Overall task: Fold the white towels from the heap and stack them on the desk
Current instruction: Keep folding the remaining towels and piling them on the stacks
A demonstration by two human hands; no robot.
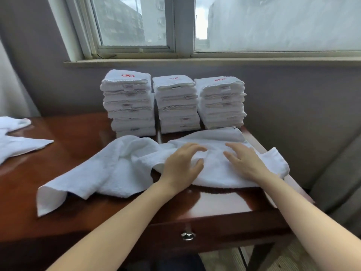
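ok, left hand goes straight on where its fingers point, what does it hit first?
The left hand lies on the loose towel; straight on, it likely meets the foot of the right stack of folded towels. Depth unclear.

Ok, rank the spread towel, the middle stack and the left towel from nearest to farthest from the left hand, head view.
1. Spread towel: under the left hand, touching it.
2. Middle stack: just behind the hand, at the back of the desk.
3. Left towel: far off at the desk's left edge.
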